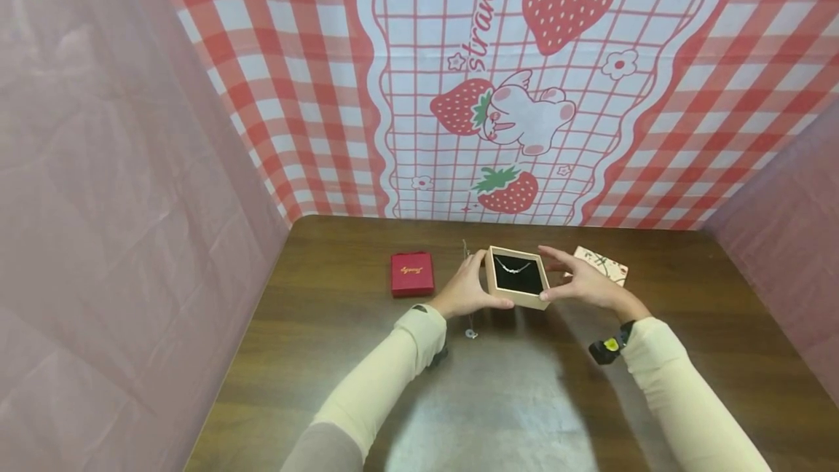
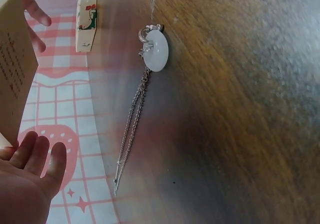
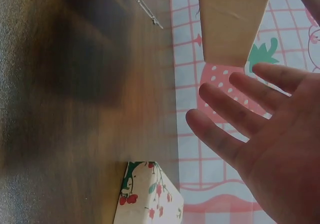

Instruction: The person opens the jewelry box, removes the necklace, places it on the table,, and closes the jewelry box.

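A small cream jewelry box (image 1: 527, 300) without a cover is tilted above the table; a fine silver necklace (image 1: 513, 269) lies on its black insert (image 1: 521, 284). My left hand (image 1: 468, 290) grips the box's left side, thumb at the front edge and fingers behind. At the box's right side is my right hand (image 1: 583, 284), its thumb at the front corner. Its fingers (image 3: 225, 133) are straight and spread in the right wrist view. Beneath the left hand, a silver chain with a round white pendant (image 2: 157, 51) lies on the table.
A dark red square box (image 1: 411, 274) with gold lettering sits to the left of the hands. Behind the right hand lies a cream lid (image 1: 603, 266) with a berry-and-leaf print. A strawberry-patterned cloth (image 1: 419, 130) hangs along the back edge of the wooden table (image 1: 314, 333).
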Available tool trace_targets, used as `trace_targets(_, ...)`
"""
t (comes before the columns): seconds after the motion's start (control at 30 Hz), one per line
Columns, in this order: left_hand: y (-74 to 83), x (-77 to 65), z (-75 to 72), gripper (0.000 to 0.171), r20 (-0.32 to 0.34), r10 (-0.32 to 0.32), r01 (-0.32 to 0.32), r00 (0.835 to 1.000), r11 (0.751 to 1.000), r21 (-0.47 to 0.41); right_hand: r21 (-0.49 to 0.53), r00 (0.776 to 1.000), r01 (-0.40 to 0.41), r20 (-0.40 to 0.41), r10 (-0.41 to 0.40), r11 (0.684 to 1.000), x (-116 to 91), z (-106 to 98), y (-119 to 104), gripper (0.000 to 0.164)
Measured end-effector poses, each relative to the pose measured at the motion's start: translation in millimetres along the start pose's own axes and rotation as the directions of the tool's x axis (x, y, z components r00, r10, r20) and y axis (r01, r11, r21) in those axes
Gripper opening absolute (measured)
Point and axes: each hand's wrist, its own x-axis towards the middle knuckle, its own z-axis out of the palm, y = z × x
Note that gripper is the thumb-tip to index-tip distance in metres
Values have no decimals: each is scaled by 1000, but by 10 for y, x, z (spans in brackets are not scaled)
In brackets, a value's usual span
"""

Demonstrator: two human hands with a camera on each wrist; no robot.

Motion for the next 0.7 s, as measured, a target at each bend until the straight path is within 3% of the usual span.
trace_targets(0.2,-12,8,9,109,2,0,0,1000,1000,18,9,1000,22,9,-22,1000,8,47,-45,92)
trace_targets(0.4,-6,1,9,108,4,0,0,1000,1000,27,41,998,-28,52,26,999,5,95,-89,103)
trace_targets(0.5,0,-7,6,109,9,-2,2,1000,1000,30,2,999,-26,41,26,1000,6,104,-96,104)
trace_targets(0.7,-5,-22,25,113,22,2,-4,1000,997,76,-180,1000,-9,-10,7,984,11,142,-101,104)
